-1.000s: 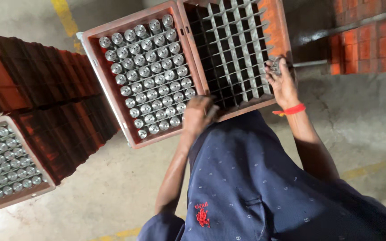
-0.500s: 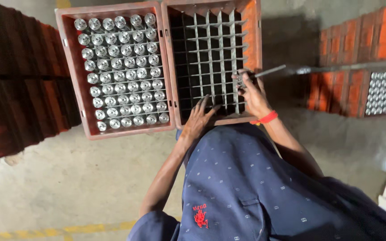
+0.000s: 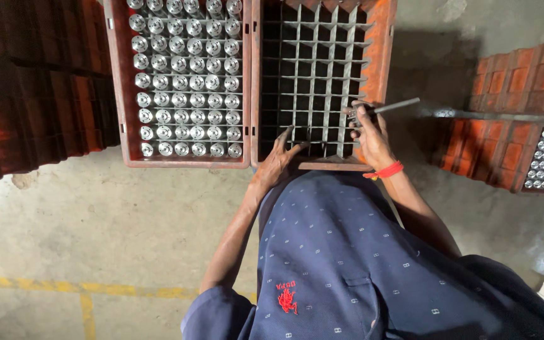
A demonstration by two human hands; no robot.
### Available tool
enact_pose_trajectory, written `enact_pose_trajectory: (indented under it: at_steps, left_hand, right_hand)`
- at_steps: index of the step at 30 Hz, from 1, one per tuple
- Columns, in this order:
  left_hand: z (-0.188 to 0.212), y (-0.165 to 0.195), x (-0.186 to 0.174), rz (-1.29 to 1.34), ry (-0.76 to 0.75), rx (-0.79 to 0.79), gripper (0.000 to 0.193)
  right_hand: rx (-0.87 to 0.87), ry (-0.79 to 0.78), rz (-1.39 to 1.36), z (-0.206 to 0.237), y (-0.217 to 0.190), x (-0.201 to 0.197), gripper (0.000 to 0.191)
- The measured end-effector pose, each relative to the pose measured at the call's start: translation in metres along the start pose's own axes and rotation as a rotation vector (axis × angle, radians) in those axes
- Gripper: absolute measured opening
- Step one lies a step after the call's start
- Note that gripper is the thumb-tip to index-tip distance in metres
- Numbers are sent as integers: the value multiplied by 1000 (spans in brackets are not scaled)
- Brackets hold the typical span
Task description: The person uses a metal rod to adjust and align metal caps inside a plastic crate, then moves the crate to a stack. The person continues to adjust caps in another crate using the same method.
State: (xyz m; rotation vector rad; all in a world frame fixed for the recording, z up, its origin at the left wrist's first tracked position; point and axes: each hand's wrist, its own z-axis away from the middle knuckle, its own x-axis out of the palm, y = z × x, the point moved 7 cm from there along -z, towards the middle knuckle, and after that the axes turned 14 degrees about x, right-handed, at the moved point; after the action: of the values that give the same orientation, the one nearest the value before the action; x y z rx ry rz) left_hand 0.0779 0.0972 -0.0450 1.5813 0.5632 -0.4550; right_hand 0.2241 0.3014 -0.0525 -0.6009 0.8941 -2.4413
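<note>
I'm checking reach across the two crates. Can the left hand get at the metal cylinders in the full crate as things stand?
Probably yes. The left hand rests on the empty crate near the shared wall, holding nothing visible. The metal cylinders stand uncovered in the full crate right beside it.

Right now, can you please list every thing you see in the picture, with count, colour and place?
full crate: one, red-orange, upper left, packed with silver metal cylinders, too many to count surely
empty crate: one, red-orange, upper middle, with grey divider grid
metal rod: one, grey, at the empty crate's right edge
stacked crates: several, red-orange, right side; more at the left
floor: grey concrete, yellow line lower left
wristband: one, red, right wrist
left hand: on the grid's near edge
right hand: fingers around the metal rod
</note>
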Motion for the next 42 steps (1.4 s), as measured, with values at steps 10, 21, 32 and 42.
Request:
enact_pose_trajectory:
  at_steps: [10,21,32,42]
  left_hand:
    - [3,-4,7,-3,71,166,71]
    - [6,10,-25,160,30,39,68]
    - [97,-69,-129,-519,-134,-40,51]
    - [65,-95,-81,-531,-572,212,37]
  right_hand:
    - [-16,16,-47,7,12,19,42]
    - [-134,-23,-112,16,15,30,42]
    - [-41,-199,-400,30,38,66,49]
    - [-136,-75,-173,21,71,123,30]
